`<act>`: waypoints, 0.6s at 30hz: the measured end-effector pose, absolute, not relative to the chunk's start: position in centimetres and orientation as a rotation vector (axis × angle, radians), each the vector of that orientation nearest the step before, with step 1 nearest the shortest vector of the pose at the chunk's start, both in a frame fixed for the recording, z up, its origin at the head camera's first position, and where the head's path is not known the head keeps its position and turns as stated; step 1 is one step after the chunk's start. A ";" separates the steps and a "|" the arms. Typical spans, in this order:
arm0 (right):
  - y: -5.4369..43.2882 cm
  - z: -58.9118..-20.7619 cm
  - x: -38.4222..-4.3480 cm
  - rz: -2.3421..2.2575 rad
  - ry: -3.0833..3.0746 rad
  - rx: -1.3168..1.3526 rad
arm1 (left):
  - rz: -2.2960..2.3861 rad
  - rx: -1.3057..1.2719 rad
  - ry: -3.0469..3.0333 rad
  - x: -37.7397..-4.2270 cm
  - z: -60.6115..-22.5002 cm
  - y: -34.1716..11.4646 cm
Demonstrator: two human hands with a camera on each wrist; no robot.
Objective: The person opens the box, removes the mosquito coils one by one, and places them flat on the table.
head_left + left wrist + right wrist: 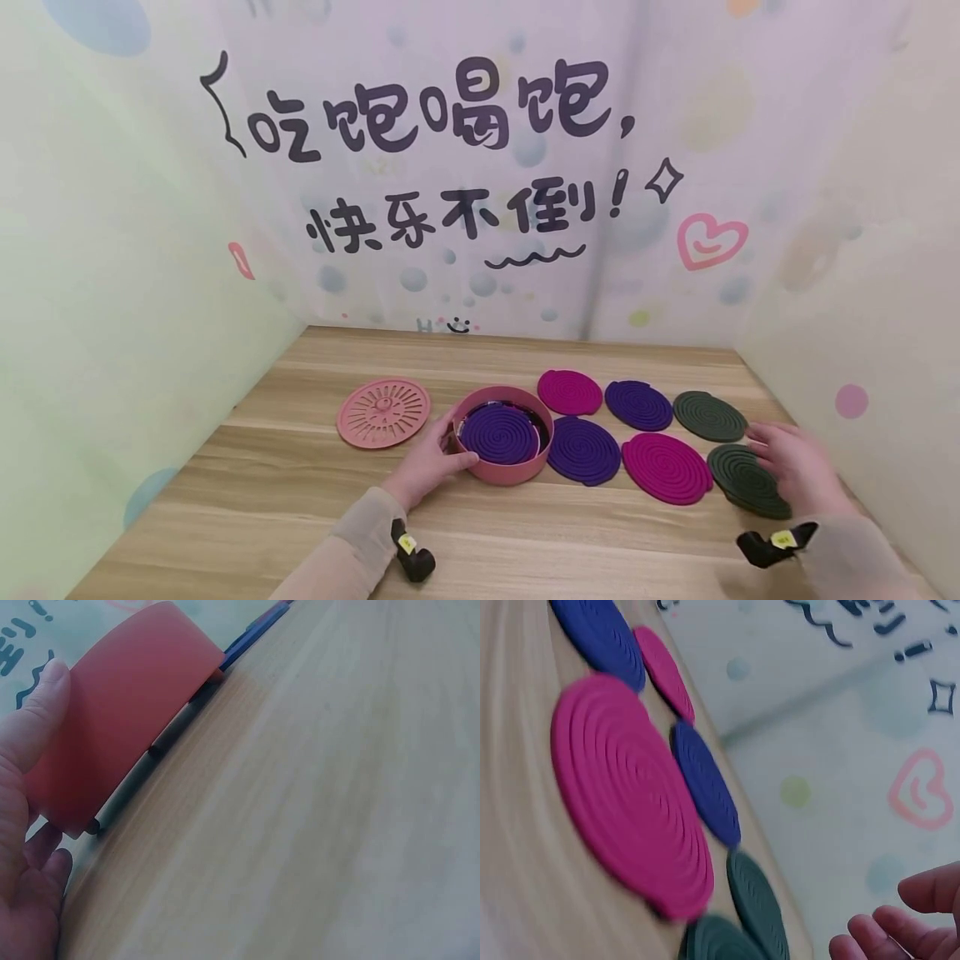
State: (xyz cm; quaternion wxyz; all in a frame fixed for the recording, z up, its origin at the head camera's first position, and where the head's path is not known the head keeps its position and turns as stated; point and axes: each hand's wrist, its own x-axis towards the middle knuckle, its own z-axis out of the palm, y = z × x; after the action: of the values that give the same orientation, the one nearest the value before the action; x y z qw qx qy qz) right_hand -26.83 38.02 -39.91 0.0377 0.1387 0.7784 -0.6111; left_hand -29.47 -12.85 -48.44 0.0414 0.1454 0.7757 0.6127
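Observation:
My left hand (429, 467) grips the side of a round pink mosquito coil box (504, 473), thumb at the near rim and fingers round the left side. In the left wrist view the box (135, 705) stands on small feet on the wood. Inside lies a blue-purple mosquito coil (498, 433), over a dark layer with pink edges. At the right, my right hand (798, 467) hovers over the front green coil (746, 482) and overlaps it in the head view. Its fingers (877, 930) are loosely bent with nothing between them.
A pink slotted lid (384, 413) lies left of the box. Right of it are a magenta coil (570, 392), blue coil (640, 406) and green coil (709, 416) behind, with another blue coil (584, 450) and magenta coil (667, 468) in front. A printed curtain (480, 283) closes the back.

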 end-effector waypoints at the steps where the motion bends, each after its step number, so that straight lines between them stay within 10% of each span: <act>1: 37.0 -39.7 -27.1 -1.899 2.391 0.392 | 1.873 0.437 2.376 -29.4 -48.3 -12.8; 18: 21.4 -37.0 -31.1 -1.945 2.350 -0.010 | 1.880 0.450 2.365 -28.5 -46.9 -12.6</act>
State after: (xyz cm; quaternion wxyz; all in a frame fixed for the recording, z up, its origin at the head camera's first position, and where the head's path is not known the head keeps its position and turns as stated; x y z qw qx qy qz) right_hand -31.11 21.37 -36.95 0.0457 -0.0032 0.7695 -0.6370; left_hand -28.45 -12.58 -46.91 0.0434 0.1470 0.7735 0.6149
